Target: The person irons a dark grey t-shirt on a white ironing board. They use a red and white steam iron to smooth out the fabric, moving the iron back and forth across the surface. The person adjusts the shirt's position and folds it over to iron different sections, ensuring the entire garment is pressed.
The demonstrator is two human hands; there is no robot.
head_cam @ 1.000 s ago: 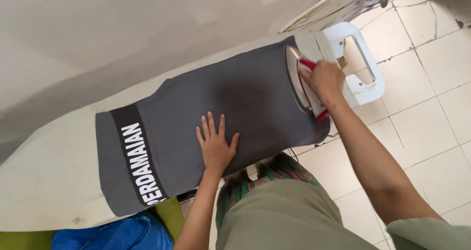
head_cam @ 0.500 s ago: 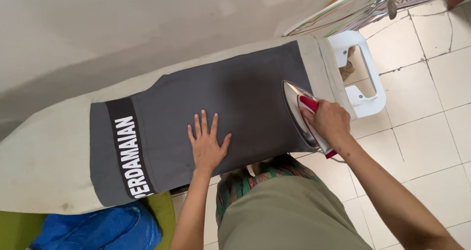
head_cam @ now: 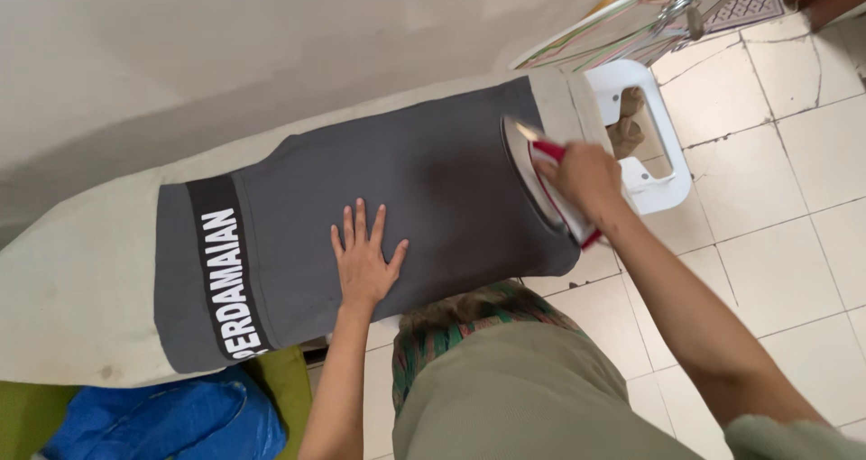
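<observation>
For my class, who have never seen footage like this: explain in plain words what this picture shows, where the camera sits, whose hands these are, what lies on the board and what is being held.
The camera is worn on a person's head and looks down, so both arms belong to the wearer. There is no machine, only two bare hands.

A long ironing board with a pale cloth cover stands beside a light wall. On it lies a dark grey garment with a black band of white lettering.

The left hand rests flat, fingers spread, on the grey cloth and holds nothing. The right hand grips a clothes iron with a red handle and a shiny metal soleplate, placed at the garment's right end.

Past that end sits the board's white iron rest. Below lie cream floor tiles and a blue plastic bag.
</observation>
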